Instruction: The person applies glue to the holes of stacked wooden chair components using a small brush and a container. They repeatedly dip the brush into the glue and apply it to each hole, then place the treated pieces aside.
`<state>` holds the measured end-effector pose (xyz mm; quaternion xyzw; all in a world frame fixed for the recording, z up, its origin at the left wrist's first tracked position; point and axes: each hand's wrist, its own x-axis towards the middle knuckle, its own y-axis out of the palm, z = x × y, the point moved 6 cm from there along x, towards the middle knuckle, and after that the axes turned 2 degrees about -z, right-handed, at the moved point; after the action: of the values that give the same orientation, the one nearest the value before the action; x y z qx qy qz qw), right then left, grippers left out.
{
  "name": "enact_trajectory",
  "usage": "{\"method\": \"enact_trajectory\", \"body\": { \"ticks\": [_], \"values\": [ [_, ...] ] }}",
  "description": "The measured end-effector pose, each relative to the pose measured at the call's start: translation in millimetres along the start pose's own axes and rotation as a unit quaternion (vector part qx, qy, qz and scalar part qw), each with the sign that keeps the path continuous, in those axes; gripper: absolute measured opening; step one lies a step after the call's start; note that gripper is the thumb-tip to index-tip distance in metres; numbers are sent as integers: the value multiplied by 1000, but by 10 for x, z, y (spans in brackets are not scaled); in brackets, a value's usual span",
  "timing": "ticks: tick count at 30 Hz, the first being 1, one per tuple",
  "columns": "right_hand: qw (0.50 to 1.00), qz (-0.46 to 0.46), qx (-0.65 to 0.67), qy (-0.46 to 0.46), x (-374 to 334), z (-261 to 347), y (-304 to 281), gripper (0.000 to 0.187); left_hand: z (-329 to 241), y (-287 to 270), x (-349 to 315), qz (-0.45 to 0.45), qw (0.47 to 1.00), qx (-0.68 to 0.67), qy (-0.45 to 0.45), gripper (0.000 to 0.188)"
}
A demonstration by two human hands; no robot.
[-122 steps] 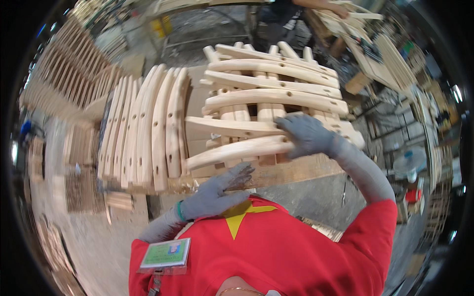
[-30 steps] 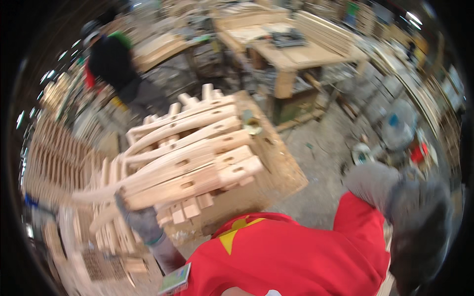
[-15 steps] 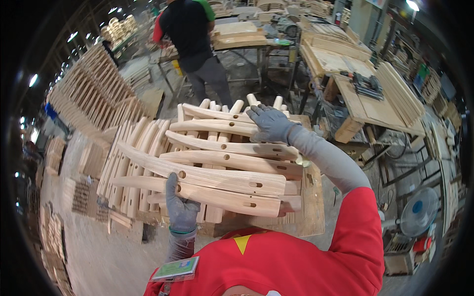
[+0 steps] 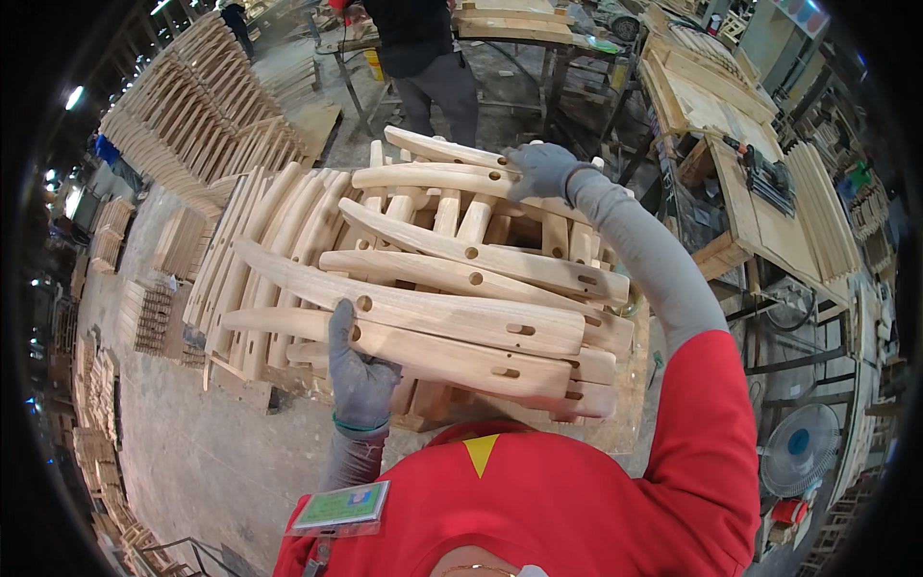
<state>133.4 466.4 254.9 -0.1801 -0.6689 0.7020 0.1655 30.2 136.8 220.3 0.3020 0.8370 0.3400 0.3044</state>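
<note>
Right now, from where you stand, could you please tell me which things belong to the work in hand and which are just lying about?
In hand:
left hand, thumb over the near slat
right hand, at the far slats
crosswise pieces beneath

Apparently just lying about:
fan, right
black tool, side bench
tall stack, back left

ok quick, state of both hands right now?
Left hand: closed on the nearest curved wooden piece, thumb on top.
Right hand: at the right end of the farthest curved piece; whether it grips cannot be told.
</note>
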Motion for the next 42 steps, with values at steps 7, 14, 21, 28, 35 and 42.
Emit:
{"method": "enact_trajectory", "body": {
  "ticks": [7,14,21,28,35,42],
  "values": [
    [974,-12,106,-198,-1156,1716,-304,88,269,188,11,204,918,277,197,60],
    [995,26,74,-60,-1318,1163,-169,89,758,531,-123,217,956,-29,-197,41],
    [998,18,63,-16,-1403,768,55,92,592,662,-565,497,481,673,263,80],
    [997,-36,69,-15,-1422,742,149,96,776,579,-368,457,253,813,257,98],
    [989,-33,139,41,-1782,407,-28,75,774,617,-399,473,261,778,321,97],
    [992,-97,79,-1,-2040,281,-25,73,727,580,-358,465,230,797,308,93]
  ]
}}
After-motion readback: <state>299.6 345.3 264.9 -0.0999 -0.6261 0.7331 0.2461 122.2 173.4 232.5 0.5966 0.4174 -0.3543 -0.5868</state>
